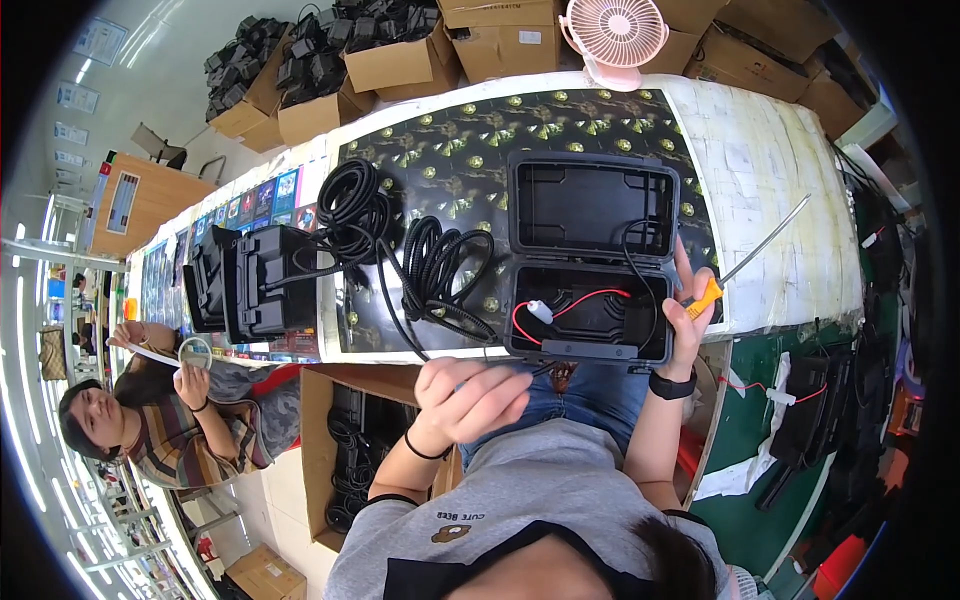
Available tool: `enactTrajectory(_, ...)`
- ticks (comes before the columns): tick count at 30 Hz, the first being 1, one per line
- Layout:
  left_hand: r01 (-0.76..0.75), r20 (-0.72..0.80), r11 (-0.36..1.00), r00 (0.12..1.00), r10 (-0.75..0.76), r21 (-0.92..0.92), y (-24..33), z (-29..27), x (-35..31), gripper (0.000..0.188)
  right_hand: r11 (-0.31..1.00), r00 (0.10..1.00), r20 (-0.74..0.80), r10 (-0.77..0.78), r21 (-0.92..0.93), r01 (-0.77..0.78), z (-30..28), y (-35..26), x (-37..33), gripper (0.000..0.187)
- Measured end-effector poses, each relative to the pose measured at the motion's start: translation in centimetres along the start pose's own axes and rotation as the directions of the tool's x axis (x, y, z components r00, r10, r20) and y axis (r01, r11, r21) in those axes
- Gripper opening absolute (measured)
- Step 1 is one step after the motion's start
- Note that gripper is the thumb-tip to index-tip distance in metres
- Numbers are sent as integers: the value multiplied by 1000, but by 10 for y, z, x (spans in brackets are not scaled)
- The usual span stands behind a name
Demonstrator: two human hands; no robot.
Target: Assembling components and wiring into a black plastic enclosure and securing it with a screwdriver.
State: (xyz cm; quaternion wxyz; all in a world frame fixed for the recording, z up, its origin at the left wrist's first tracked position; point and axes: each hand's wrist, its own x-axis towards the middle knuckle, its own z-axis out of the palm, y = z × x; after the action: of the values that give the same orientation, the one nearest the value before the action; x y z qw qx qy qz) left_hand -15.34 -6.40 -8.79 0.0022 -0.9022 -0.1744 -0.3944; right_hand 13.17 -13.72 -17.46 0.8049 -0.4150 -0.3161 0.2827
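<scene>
An open black plastic box (590,310) lies in front of me, its lid (592,205) folded back on the far side. Inside, a red wire (590,294) runs to a small white connector (540,311), and a thin black wire loops up over the lid. My right hand (692,305) is closed around the orange-yellow handle of a screwdriver (752,258), beside the box's right edge; its shaft points far right. My left hand (472,398) is closed on a black cable (402,325) at the box's near left corner. That cable runs to coiled black corrugated cable (440,272).
More black boxes (262,283) and another cable coil (352,205) lie to the left. A pink fan (615,40) stands at the far edge, with cartons (400,65) behind. At left, a co-worker (175,400) holds a white strip and ring. A carton (318,455) stands below the table.
</scene>
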Motion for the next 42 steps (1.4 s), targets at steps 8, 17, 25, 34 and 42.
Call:
enactTrajectory(8, 124, 178, 968, 970, -165, 217, 14, 29, -12, 47, 999, 1000, 7, 2, -37, -2, -2, 1, 0, 40)
enactTrajectory(17, 117, 423, 993, 901, -98, -18, 12, 42, 10, 52, 999, 997, 60, 38, 9, -39, -4, 1, -1, 42)
enactTrajectory(25, 168, 161, 980, 970, -183, 106, 2, 44, -4, 35, 999, 996, 75, 48, -26, -46, -4, -1, -4, 38)
enactTrajectory(34, 267, -27, 958, 964, -266, 104, -13, 52, 4, 39, 996, 998, -24, 61, -71, -62, 9, -4, 0, 39)
enactTrajectory(42, 135, 20, 987, 990, -137, 92, -2, 62, 8, 36, 997, 998, -20, 53, -51, -54, -4, -13, 6, 38)
